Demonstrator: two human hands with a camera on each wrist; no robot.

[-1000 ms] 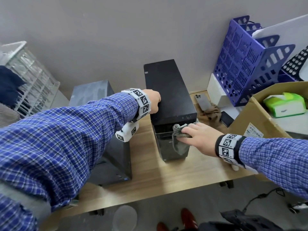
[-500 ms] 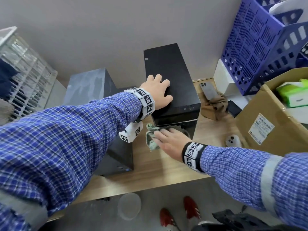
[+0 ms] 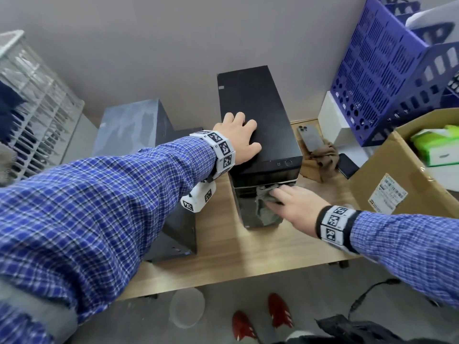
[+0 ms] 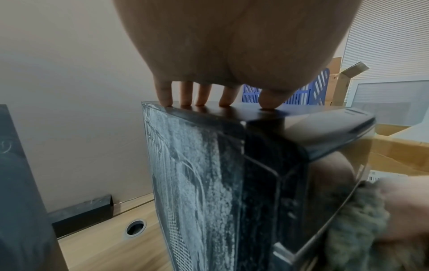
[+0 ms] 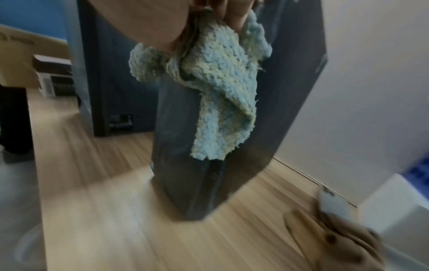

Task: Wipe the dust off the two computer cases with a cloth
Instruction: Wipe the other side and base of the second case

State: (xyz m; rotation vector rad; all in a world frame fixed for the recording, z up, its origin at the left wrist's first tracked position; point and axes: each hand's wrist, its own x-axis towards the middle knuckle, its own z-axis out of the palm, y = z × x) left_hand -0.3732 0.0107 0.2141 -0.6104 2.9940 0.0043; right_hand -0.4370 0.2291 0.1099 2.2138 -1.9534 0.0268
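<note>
**Right Case: Front Panel Contact**

The cloth sits against the front panel of the right computer case, just below its top edge, with a loose corner hanging down the panel. My right hand holds it there: the fingers lie fairly straight across the bunched fabric, and in the right wrist view the fingers pinch the upper fold of the cloth against the palm. My right forearm reaches in from the right of the case, wrist level with the panel's upper half.

My left hand rests on the top of this case near its front left corner, fingers spread and straight, gripping nothing. In the left wrist view the fingertips touch the top surface, and the case's left side panel carries streaked grey dust.

The second computer case stands to the left of the right case, apart from it, its top also dusty. Both stand on the wooden desk.

To the right of the right case lie a phone and a brown cloth, then a cardboard box with a printed label too small to read. No writing on either case is legible.
</note>
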